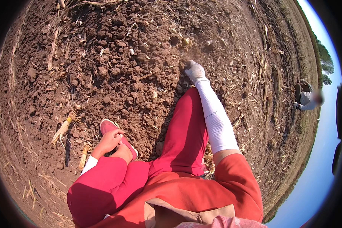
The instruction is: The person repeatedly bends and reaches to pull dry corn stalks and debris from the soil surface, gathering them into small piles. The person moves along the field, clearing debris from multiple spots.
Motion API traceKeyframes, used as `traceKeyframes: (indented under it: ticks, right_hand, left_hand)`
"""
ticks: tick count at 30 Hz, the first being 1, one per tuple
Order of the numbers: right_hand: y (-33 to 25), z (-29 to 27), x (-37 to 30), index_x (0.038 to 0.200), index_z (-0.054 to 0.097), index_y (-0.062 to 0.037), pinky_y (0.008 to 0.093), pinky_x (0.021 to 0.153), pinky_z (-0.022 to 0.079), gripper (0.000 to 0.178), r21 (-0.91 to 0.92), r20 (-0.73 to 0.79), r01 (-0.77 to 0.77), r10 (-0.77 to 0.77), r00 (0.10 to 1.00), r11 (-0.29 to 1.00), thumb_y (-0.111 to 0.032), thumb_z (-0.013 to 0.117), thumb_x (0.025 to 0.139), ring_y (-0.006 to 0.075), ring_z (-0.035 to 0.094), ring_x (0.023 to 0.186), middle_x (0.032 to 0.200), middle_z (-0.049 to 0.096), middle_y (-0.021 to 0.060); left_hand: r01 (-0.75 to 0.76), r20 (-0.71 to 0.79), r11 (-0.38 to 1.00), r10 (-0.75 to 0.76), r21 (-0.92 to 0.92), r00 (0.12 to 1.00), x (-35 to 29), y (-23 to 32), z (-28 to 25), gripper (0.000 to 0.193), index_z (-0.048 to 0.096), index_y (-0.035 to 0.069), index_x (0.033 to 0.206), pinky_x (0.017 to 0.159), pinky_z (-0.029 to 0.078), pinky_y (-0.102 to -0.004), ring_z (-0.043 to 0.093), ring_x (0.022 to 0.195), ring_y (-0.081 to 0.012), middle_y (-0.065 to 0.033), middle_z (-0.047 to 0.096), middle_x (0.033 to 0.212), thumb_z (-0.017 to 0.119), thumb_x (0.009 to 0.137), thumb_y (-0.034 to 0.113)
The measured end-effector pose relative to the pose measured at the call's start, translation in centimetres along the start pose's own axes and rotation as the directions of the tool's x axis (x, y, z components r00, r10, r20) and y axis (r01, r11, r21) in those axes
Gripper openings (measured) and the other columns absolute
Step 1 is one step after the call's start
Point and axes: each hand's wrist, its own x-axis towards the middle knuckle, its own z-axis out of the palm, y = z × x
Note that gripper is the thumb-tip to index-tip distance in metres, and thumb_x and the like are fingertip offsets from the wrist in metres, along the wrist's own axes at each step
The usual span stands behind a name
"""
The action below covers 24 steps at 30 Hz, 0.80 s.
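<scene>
My right hand (195, 71), in a dusty white glove below a white arm sleeve, reaches down to the loose brown soil (140, 72) just beyond my right knee. Its fingers are curled closed, and whatever they may hold is hidden. Dust blurs the ground beside it. Bare of any glove, my left hand (109, 140) lies over my ankle next to a pink shoe (108, 125). Those fingers are bent and pressed together; I cannot make out anything in them. A small pale piece (132, 51) lies among the clods.
Cut stalk stubs (64, 128) stick up left of my foot. Dry husks and straw (262, 72) litter the ground to the right. Another person (306, 98) is low to the ground at the far right, before trees (325, 62) and sky.
</scene>
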Motion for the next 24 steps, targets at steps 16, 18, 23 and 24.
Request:
traceKeyframes:
  ticks: [16, 18, 23, 24]
  right_hand:
    - [1.2, 0.2, -0.4, 0.103, 0.065, -0.0112, 0.0388, 0.081, 0.052, 0.025, 0.371, -0.365, -0.041, 0.186, 0.912, 0.928, -0.018, 0.073, 0.080, 0.0303, 0.068, 0.090, 0.094, 0.071, 0.0130]
    - [1.8, 0.0, -1.1, 0.103, 0.065, -0.0091, 0.0368, 0.078, 0.053, 0.024, 0.438, -0.413, -0.045, 0.245, 0.877, 0.898, -0.017, 0.072, 0.081, 0.0278, 0.069, 0.085, 0.092, 0.071, 0.0117]
    - [4.2, -0.7, -4.4, 0.106, 0.064, -0.0074, 0.0390, 0.080, 0.053, 0.028, 0.468, -0.485, -0.106, 0.355, 0.799, 0.877, -0.019, 0.071, 0.082, 0.0301, 0.069, 0.089, 0.093, 0.071, 0.0146]
    - [4.8, -0.3, -4.8, 0.106, 0.064, -0.0065, 0.0372, 0.079, 0.053, 0.027, 0.415, -0.512, -0.125, 0.345, 0.786, 0.901, -0.018, 0.071, 0.082, 0.0278, 0.070, 0.087, 0.092, 0.072, 0.0138]
  left_hand:
    - [-0.004, -0.007, 1.000, 0.004, -0.029, 1.000, 0.1, -0.8, 0.0, 0.028, 0.059, -0.004, 0.120, 0.067, 0.050, -0.0275, 0.061, 0.071, -0.0115, -0.0054, 0.064, 0.076, 0.051, 0.097, 0.010]
    - [0.005, -0.007, 0.999, -0.005, -0.042, 1.000, 0.0, -1.0, 0.0, 0.028, 0.059, -0.004, 0.120, 0.067, 0.050, -0.0276, 0.061, 0.072, -0.0114, -0.0054, 0.064, 0.077, 0.051, 0.097, 0.010]
    - [-0.015, 0.002, 0.998, 0.015, -0.057, 1.000, -0.1, -0.9, 0.0, 0.028, 0.058, -0.004, 0.119, 0.069, 0.049, -0.0273, 0.061, 0.074, -0.0111, -0.0052, 0.063, 0.080, 0.051, 0.097, 0.010]
    - [-0.012, 0.001, 0.998, 0.012, -0.065, 1.000, -0.3, -0.9, -0.1, 0.027, 0.058, -0.004, 0.119, 0.069, 0.049, -0.0273, 0.061, 0.075, -0.0110, -0.0052, 0.063, 0.081, 0.051, 0.097, 0.010]
